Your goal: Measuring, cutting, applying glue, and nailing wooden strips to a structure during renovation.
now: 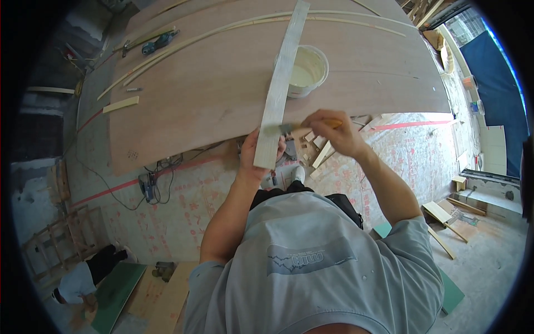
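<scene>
My left hand (255, 149) is closed around the near end of a long, pale wooden board (277, 92), which slants away over the worktable (211, 83). Whitish wet-looking streaks cover much of its upper face, while the near end looks barer. In my right hand (335, 131) is a paintbrush (303, 127) with an orange-brown handle; its bristles are at the board's right edge, just past my left hand. A white bucket (309, 71) of cream-coloured liquid stands on the table right of the board, which hides part of its rim.
Thin wooden strips (356, 18) and a green power tool (160, 42) lie on the table's far part. A short wood piece (121, 104) rests at its left. Below are a corded tool (148, 186) and wood offcuts (321, 153). Another person (83, 281) is at the lower left.
</scene>
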`<state>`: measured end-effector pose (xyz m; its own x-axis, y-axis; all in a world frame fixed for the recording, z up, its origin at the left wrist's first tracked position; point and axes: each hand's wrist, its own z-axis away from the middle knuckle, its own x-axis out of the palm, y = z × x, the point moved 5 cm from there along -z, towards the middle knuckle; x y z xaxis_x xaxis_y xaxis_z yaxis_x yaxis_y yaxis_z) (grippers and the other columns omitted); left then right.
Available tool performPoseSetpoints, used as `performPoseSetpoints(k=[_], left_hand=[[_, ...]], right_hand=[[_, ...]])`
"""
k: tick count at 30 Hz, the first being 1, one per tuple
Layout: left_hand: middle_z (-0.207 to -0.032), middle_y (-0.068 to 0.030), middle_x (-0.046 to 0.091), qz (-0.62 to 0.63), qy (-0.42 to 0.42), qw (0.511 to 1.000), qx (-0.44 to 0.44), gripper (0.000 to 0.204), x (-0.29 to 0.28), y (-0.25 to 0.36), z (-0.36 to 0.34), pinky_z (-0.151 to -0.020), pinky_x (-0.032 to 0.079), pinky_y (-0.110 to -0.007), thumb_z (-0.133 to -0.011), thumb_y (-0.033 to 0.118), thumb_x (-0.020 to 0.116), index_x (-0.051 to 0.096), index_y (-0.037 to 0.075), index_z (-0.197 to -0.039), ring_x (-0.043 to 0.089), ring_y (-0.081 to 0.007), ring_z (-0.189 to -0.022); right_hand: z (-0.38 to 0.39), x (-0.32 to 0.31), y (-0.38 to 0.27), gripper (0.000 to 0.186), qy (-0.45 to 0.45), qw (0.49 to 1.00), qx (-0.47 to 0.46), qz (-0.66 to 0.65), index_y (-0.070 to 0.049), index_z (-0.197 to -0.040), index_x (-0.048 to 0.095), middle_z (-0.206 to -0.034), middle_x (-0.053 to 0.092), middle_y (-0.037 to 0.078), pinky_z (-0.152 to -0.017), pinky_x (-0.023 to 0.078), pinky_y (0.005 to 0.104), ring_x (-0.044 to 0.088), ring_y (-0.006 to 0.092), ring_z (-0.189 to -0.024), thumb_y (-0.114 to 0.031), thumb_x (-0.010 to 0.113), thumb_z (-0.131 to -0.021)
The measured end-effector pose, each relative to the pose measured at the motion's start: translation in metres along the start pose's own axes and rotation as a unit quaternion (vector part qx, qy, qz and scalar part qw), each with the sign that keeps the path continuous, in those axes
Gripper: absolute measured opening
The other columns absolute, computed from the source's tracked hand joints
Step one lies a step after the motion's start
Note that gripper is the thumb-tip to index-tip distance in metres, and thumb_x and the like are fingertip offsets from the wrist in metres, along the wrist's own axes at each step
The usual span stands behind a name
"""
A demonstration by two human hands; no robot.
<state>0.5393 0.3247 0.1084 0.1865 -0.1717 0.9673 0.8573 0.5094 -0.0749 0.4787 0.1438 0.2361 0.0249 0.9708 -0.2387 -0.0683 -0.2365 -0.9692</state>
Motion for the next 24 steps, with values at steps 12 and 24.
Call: performPoseSetpoints(k=[12,24], left_hand=[[-0.119,-0.0204,0.054,-0.067,0.078,0.995,0.008,0.060,-0.016,0.012,0.101,-0.080,0.050,-0.033,-0.088,0.028,0.060,0.044,-0.008,-0.133,0.053,-0.0251,-0.096],[-0.111,-0.0199,0.055,-0.092,0.124,0.987,0.050,0.057,-0.036,0.028,0.189,-0.070,0.047,-0.031,-0.088,0.032,0.056,0.049,-0.006,-0.129,0.053,-0.0238,-0.088]], right_hand=[[-0.133,-0.085,0.076,0.019,0.188,0.979,-0.030,-0.068,0.000,-0.099,0.070,-0.072,0.057,0.000,-0.053,0.037,0.0212,0.048,0.0062,-0.061,-0.015,0.059,-0.095],[-0.152,-0.071,0.074,0.019,0.140,0.981,-0.005,-0.135,0.000,-0.087,0.068,-0.067,0.058,0.002,-0.049,0.039,0.0237,0.050,0.0078,-0.055,-0.016,0.059,-0.093]])
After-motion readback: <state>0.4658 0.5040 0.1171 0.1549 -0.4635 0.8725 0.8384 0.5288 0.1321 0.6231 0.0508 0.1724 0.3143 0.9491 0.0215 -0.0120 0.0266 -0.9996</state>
